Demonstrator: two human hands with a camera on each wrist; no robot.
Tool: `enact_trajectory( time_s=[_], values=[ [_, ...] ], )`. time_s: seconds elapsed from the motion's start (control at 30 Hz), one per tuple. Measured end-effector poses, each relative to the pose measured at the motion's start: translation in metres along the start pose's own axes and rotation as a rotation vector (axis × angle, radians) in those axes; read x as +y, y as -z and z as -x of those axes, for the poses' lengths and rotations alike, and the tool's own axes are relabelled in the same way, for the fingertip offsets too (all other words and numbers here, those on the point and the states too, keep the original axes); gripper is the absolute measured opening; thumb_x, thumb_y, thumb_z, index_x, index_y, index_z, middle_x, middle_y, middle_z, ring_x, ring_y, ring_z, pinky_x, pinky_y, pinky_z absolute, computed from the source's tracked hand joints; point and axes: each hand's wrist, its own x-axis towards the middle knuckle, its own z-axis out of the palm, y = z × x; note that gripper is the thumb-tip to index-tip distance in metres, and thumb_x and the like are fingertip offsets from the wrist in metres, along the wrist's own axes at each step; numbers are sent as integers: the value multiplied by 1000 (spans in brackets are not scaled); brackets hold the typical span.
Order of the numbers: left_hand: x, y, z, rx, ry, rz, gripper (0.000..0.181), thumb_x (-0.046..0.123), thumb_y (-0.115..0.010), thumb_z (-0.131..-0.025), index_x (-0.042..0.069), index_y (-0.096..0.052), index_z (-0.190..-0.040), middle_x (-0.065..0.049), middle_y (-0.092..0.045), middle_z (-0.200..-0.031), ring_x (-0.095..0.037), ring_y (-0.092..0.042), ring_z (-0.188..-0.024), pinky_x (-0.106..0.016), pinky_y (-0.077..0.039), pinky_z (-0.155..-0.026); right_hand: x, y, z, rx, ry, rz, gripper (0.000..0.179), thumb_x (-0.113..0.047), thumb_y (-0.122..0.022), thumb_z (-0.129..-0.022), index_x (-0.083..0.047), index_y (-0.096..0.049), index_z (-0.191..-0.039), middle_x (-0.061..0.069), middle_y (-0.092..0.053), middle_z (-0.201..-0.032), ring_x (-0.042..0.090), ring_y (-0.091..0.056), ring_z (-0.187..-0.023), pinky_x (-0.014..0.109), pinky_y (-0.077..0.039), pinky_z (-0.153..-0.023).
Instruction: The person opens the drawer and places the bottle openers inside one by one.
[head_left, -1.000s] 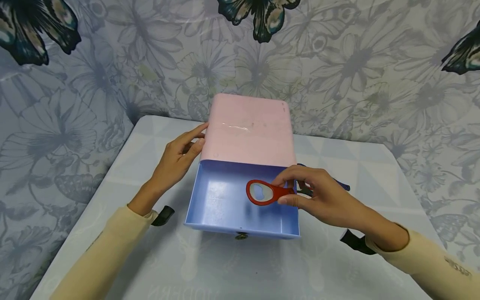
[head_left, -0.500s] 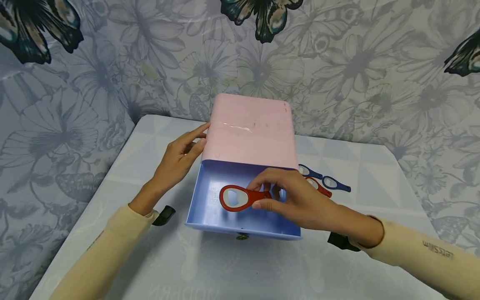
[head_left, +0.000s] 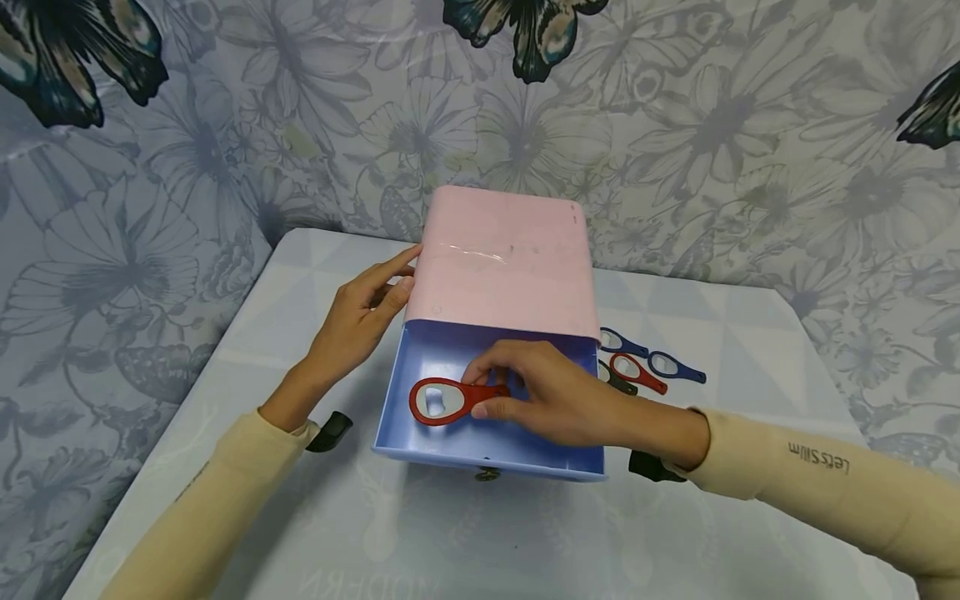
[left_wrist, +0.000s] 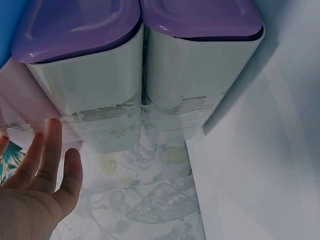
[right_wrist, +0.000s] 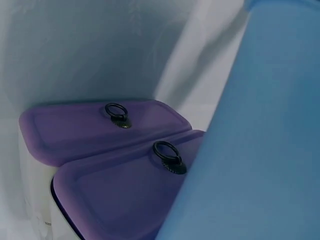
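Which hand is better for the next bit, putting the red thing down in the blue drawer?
Probably the right hand: it grips the red oval-headed tool at the open blue drawer. The left hand holds no tool and is beside the pink drawer box.

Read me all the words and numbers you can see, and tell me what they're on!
"Let'sSlim": upside down, on the right sleeve.
"MODERN", perhaps: on the table, but too faint to be sure.
On the left sleeve: print too slanted to read.
On the pink box: tiny marks, unreadable.
No readable numbers.
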Motion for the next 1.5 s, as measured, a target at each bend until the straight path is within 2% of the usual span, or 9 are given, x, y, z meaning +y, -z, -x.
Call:
enact_trajectory(
  time_s=[0.27,0.47,0.8,0.93,1.27,1.5],
  values=[
    [0,-1,1,-3,15,-5,47,35,-51,-106,42,-42,-151,-6,-60,-135,-26,-69,-107,-44,-49,-89,5,-1,-11,-45,-15,49,28,-21,-77,-90,-11,-70,-115,-7,-69,-104,7,-58,-91,25,-52,-82],
    [1,-1,0,0,10,-11,47,34,-51,-106,41,-42,-151,-6,-61,-135,-25,-70,-106,-39,-48,-84,7,-3,-15,-73,-25,76,23,-21,-77,-90,-13,-70,-110,-8,-68,-98,7,-57,-88,25,-51,-81],
    [1,0,1,6,2,-4,46,30,-51,-106,41,-43,-151,-5,-61,-134,-23,-69,-106,-30,-47,-80,10,-5,-18,-48,1,96,23,-24,-79,-88,-14,-73,-108,-10,-69,-96,5,-58,-86,23,-51,-78],
    [2,0,1,3,2,-8,46,30,-50,-107,41,-43,-151,-5,-61,-135,-23,-69,-106,-31,-47,-81,8,-2,-15,-25,18,104,24,-24,-79,-88,-14,-73,-109,-10,-70,-99,8,-60,-90,24,-51,-82],
    [-1,0,1,18,-8,-6,46,27,-50,-107,38,-43,-151,-5,-61,-135,-22,-70,-100,-27,-46,-74,7,10,-1,-11,123,20,18,-18,-77,-90,-14,-73,-107,-6,-71,-100,10,-65,-92,28,-53,-84],
    [-1,-2,1,12,-4,-8,46,27,-49,-107,40,-43,-151,-5,-60,-136,-23,-71,-101,-26,-47,-75,7,19,13,-16,77,10,15,-23,-77,-90,-20,-74,-104,-8,-71,-101,10,-61,-92,31,-51,-83]
  ],
)
